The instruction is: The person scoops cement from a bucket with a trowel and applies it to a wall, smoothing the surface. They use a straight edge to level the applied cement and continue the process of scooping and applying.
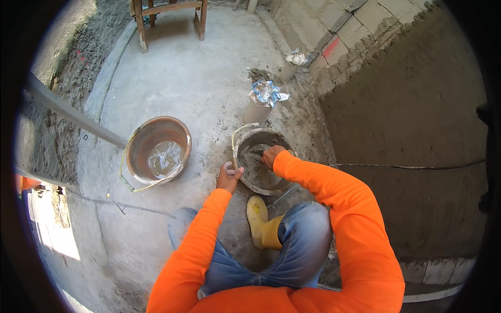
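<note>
In the head view, the round, dark-grey bucket of wet grey mortar stands on the pale concrete floor, just in front of the person's yellow rubber boot. The right hand reaches inside the bucket, its fingers closed around what seems to be the handle of a mortar-coated trowel. The left hand is at the bucket's left side, thumb and fingers apart, the thumb at or just beside the rim; whether it presses there I cannot tell.

The mortar looks thick, soft and sticky, so it should drag on the blade, and the trowel is best held firmly by its handle. The bucket is likely heavy; its rim gives a steadying hold, and the thin, yellowish bail handle at its far-left edge would serve for lifting.

Just beyond the bucket, a grey upright pipe with a crumpled blue-and-silver cover limits reach. Right of it rises a grey plastered wall. To its left, a strip of floor separates it from a reddish-brown bucket holding cloudy water.
</note>
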Action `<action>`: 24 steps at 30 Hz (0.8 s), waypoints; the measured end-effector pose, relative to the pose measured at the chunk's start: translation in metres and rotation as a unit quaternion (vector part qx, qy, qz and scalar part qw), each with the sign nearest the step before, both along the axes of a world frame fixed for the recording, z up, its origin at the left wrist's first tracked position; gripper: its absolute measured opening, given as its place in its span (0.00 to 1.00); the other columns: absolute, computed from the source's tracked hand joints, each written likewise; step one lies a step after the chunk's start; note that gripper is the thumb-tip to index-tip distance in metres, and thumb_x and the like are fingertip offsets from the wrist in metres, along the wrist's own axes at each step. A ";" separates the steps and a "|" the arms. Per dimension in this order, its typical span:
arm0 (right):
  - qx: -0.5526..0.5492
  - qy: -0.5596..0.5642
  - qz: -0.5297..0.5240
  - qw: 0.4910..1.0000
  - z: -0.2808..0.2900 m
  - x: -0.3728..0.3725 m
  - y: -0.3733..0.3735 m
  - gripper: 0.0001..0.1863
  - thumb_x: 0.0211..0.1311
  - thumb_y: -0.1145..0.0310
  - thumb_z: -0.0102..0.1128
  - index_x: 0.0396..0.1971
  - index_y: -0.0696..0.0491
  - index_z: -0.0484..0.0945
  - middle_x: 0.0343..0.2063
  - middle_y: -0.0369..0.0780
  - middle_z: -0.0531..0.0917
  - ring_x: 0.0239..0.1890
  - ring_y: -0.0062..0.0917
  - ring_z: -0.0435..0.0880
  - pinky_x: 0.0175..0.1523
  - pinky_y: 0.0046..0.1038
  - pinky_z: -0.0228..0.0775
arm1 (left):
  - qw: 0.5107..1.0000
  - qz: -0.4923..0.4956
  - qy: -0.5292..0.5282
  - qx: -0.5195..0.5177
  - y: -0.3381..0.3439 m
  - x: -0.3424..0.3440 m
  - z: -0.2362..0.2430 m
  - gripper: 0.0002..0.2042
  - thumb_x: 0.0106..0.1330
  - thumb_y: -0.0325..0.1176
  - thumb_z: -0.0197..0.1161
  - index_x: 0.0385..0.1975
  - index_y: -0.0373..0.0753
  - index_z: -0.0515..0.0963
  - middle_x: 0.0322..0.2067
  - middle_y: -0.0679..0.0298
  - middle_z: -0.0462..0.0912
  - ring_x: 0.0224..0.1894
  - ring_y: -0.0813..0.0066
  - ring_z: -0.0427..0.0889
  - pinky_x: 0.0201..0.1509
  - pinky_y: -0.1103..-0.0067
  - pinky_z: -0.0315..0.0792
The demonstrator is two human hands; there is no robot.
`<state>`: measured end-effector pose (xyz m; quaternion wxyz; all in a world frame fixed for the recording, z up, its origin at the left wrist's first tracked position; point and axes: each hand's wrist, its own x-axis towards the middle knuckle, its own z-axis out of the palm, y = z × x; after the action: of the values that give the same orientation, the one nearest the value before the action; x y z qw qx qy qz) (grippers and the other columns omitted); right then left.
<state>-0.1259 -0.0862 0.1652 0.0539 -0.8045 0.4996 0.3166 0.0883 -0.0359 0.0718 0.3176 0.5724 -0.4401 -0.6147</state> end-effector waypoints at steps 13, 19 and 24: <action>0.039 0.013 -0.135 0.990 0.030 -0.003 0.034 0.19 0.68 0.61 0.44 0.33 0.53 0.86 0.33 0.47 0.87 0.40 0.45 0.87 0.47 0.42 0.78 | 1.000 0.019 0.017 0.011 -0.011 -0.014 -0.032 0.29 0.58 0.27 0.75 0.59 0.39 0.70 0.33 0.60 0.82 0.25 0.74 0.81 0.27 0.77 0.77; 0.066 -0.018 -0.178 0.982 0.085 -0.014 0.048 0.17 0.64 0.55 0.55 0.41 0.49 0.86 0.37 0.45 0.88 0.43 0.44 0.86 0.51 0.42 0.77 | 0.996 0.035 0.059 0.054 -0.013 -0.010 -0.031 0.27 0.58 0.24 0.74 0.57 0.40 0.71 0.32 0.60 0.82 0.25 0.74 0.81 0.27 0.76 0.78; 0.087 -0.011 -0.214 0.973 0.055 -0.015 0.050 0.19 0.62 0.53 0.55 0.46 0.48 0.85 0.42 0.47 0.87 0.46 0.43 0.86 0.54 0.42 0.77 | 0.995 0.028 0.062 0.079 -0.017 -0.011 -0.028 0.26 0.59 0.24 0.73 0.57 0.39 0.70 0.33 0.60 0.83 0.26 0.73 0.82 0.27 0.76 0.77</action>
<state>-0.1406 -0.0363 0.2201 0.1956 -0.6743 0.6303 0.3313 0.0772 -0.0530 0.0435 0.3154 0.5687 -0.3535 -0.6724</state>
